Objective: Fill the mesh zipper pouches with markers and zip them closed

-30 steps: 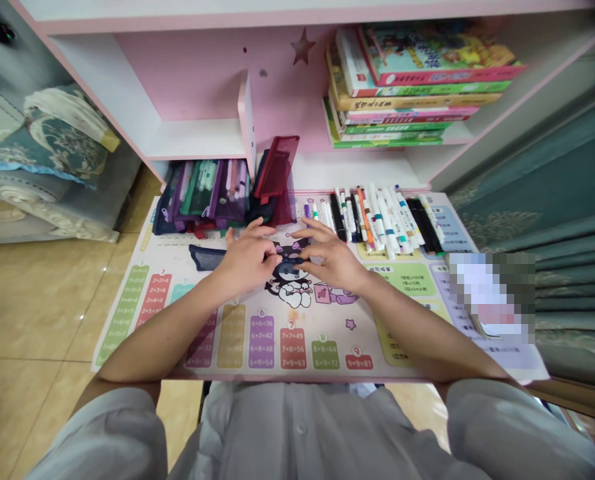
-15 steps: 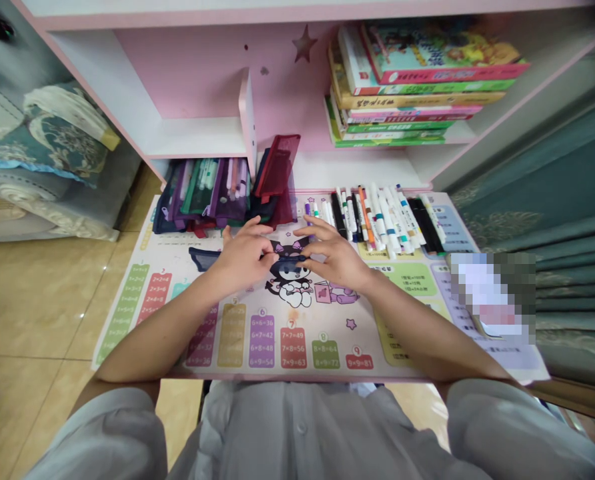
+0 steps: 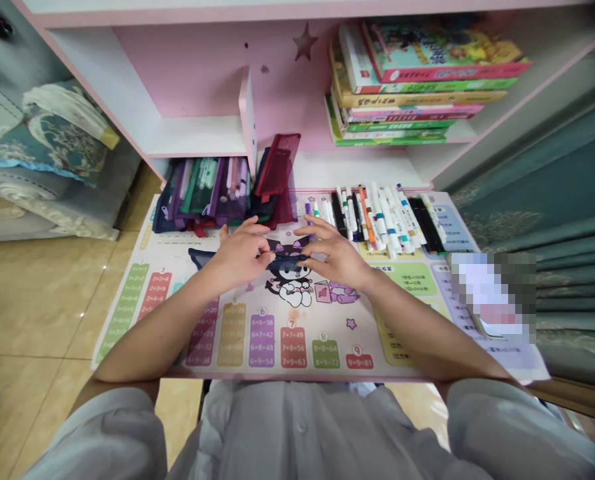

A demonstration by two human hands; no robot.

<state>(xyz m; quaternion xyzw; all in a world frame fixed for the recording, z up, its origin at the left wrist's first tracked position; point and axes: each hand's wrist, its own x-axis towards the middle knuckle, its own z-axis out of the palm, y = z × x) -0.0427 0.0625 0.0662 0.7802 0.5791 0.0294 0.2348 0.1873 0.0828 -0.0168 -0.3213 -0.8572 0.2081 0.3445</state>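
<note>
A dark navy mesh zip pouch [image 3: 288,261] lies flat and narrow over the cartoon figure on the desk mat, its zipper edge facing up. At its right end my right hand [image 3: 336,257] is closed, thumb and forefinger pinching the corner. My left hand [image 3: 245,251] is pinched at the zipper edge a little left of the middle; the zip pull itself is too small to make out. The pouch's left end pokes out beyond my left wrist, and my left hand hides the stretch between.
Markers [image 3: 387,217] lie in a row at the back right. Filled mesh pouches [image 3: 205,193] are piled at the back left, beside red and navy pouches [image 3: 280,173]. Books [image 3: 417,87] are stacked on the shelf. A blurred-out object [image 3: 495,297] sits at the right edge.
My left hand has slid slightly left along the pouch's edge, widening the gap between my hands. My right hand has stayed at the corner.
</note>
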